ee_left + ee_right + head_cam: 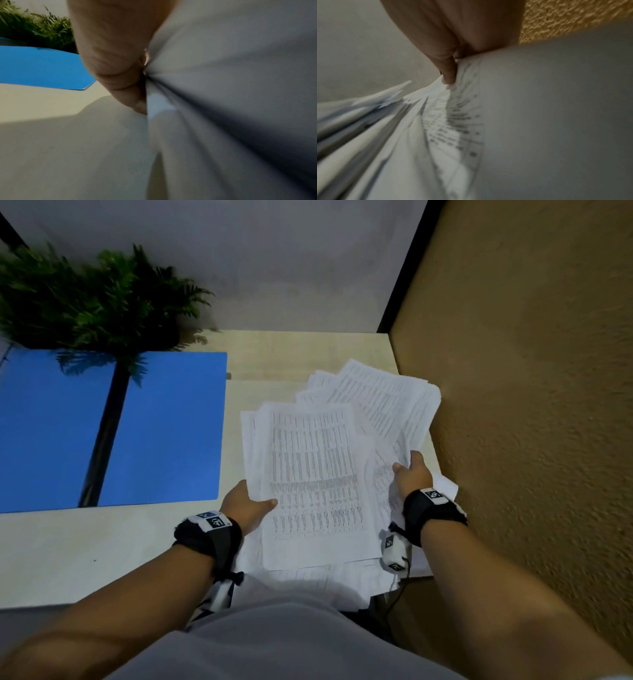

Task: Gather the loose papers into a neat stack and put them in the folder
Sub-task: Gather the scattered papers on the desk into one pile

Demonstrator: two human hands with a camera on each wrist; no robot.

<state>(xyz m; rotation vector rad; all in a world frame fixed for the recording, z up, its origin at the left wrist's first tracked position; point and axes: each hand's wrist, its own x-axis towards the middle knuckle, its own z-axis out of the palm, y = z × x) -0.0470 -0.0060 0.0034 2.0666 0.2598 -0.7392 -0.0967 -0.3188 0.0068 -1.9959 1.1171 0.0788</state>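
Several white printed papers [318, 474] lie fanned out and overlapping on the right side of the pale desk [102, 549]. My left hand [251, 501] grips the left edge of the pile, thumb on top of the front sheet. My right hand [409, 474] holds the right-hand sheets [387, 405], which splay toward the back. In the left wrist view my left hand [120, 67] pinches the blurred papers [223, 94]. From the right wrist, my right hand [453, 54] is seen pinching a printed sheet [462, 121]. The blue folder [164, 426] lies open and flat at the left.
A green fern-like plant [96, 299] stands at the back left, overhanging the blue folder [42, 67]. A rough ochre wall [531, 405] closes the desk's right side, right beside the papers. A grey wall [257, 261] stands behind. The desk's front edge is near my body.
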